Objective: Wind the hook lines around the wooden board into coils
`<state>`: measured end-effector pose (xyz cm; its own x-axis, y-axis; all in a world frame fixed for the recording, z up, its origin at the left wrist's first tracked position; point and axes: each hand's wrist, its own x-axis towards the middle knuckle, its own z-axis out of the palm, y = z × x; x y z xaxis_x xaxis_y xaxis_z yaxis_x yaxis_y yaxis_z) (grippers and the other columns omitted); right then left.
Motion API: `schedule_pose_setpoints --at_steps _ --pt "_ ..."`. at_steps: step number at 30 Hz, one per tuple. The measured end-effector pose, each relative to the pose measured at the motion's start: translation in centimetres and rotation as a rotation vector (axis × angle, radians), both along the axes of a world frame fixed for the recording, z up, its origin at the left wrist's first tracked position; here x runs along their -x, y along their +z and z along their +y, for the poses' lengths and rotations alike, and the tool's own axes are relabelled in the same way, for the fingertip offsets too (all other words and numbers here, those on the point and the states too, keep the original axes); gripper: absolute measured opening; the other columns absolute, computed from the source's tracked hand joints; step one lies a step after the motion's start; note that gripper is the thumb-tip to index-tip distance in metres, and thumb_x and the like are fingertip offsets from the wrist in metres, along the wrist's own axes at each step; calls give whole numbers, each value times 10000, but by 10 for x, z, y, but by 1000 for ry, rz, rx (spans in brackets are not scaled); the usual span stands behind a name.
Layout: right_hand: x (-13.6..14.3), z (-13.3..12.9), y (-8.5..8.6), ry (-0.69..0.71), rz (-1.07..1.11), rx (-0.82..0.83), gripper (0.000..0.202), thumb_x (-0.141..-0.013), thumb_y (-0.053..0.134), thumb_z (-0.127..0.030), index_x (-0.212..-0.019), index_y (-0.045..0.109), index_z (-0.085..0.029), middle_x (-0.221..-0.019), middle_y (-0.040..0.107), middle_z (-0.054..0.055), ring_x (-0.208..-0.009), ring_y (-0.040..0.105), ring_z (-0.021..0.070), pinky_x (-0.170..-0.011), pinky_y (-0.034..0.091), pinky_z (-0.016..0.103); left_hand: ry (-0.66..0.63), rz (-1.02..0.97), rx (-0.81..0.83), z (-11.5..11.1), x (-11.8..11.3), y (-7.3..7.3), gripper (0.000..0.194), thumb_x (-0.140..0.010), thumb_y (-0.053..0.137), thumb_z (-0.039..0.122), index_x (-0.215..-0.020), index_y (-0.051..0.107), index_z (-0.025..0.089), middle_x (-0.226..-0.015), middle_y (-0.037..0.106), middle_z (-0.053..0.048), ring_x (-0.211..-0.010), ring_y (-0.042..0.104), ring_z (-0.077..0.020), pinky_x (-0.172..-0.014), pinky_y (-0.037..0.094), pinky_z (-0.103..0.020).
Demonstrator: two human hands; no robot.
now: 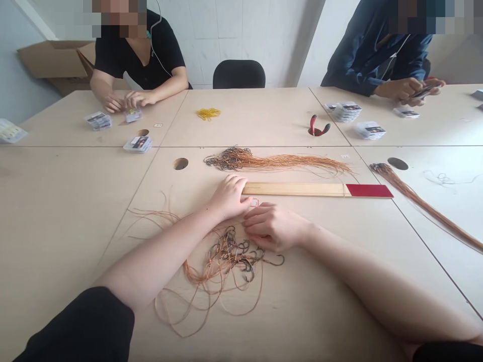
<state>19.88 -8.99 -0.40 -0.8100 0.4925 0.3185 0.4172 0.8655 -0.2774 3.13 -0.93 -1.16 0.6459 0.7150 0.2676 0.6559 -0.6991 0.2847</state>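
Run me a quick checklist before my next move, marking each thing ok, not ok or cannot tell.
1. Left hand at the left end of the board: ok.
2. Right hand holding a hook: cannot tell, its grip is hidden.
3. Near pile of hooks sorted: not ok, they lie jumbled.
4. Lines on that pile straight: not ok, they loop and cross.
5. Far bundle of hooks apart from the near pile: ok, it lies beyond the board.
6. Red-handled tool clear of both hands: ok.

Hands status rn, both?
Left hand: fingers curled at the left end of the wooden strip; grip can't be told.
Right hand: fingers curled beside the nearest hooks; can't tell if holding anything.
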Motion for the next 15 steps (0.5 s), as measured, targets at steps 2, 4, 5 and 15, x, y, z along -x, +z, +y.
schedule_pose_setpoints --at_steps 2,4,5,15 --pt "0 0 -1 40 37 8 180 -819 420 -184 -777 594 -200 -791 612 37 -808 521 159 -767 401 299 24 44 -50 0 0 -1 448 -750 559 374 -1086 552 78 -1137 566 -146 -1116 459 -274 -1000 371 -405" --pt "-2 2 -1 33 43 18 144 -783 427 -164 -735 561 -191 -732 568 27 -730 478 146 -723 381 284 45 69 -86 0 0 -2 440 -761 544 371 -1077 559 65 -1153 560 -155 -1133 446 -279 -1013 355 -403" --pt "-4 3 0 7 29 25 116 -761 438 -168 -706 538 -190 -711 541 21 -691 449 139 -694 370 275 50 76 -95 1 0 -2 424 -767 537 365 -1063 568 63 -1155 560 -157 -1137 443 -278 -1018 349 -400" --pt "-12 6 13 -149 -118 263 93 -681 530 -219 -670 449 -176 -795 485 11 -651 395 104 -564 299 222 -38 -145 25 2 0 2 292 -726 633 301 -957 553 141 -1056 579 -108 -1067 492 -250 -952 394 -407"
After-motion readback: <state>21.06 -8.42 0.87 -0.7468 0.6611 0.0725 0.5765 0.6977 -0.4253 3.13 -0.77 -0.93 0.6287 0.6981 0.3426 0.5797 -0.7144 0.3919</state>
